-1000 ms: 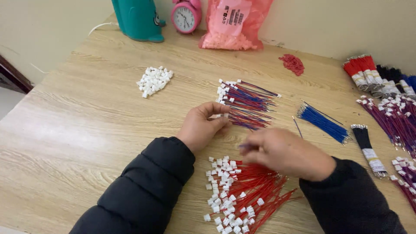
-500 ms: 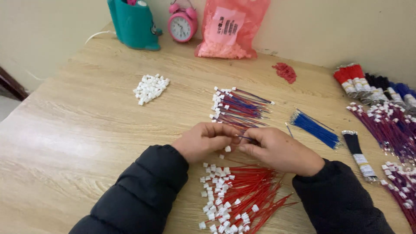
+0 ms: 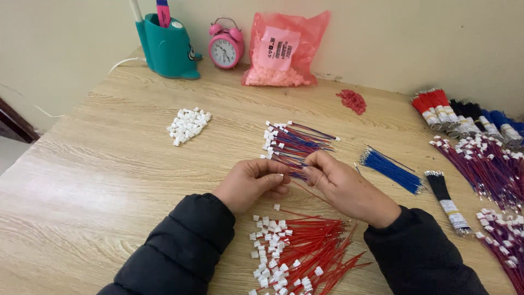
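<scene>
A: How many hands (image 3: 297,183) over the bench (image 3: 98,175)?

B: Two. One clock (image 3: 225,48), one pink bag (image 3: 284,52), one teal holder (image 3: 166,49).

A: And the piles?

B: One white connector heap (image 3: 188,124), one red crumb pile (image 3: 352,101), one red wire pile (image 3: 305,254), one red-blue pile (image 3: 297,143).

A: Bundles?

B: One blue (image 3: 390,169), one black (image 3: 445,196). The taped ones at the far right I can't count.

Pale wood-grain counter (image 3: 98,180), matt and smooth. Glossy plastic-coated red wires (image 3: 311,246) with white plastic plugs at six o'clock. Crinkly, shiny pink plastic bag (image 3: 286,46) at twelve. Smooth teal plastic holder (image 3: 166,52) at eleven.
</scene>
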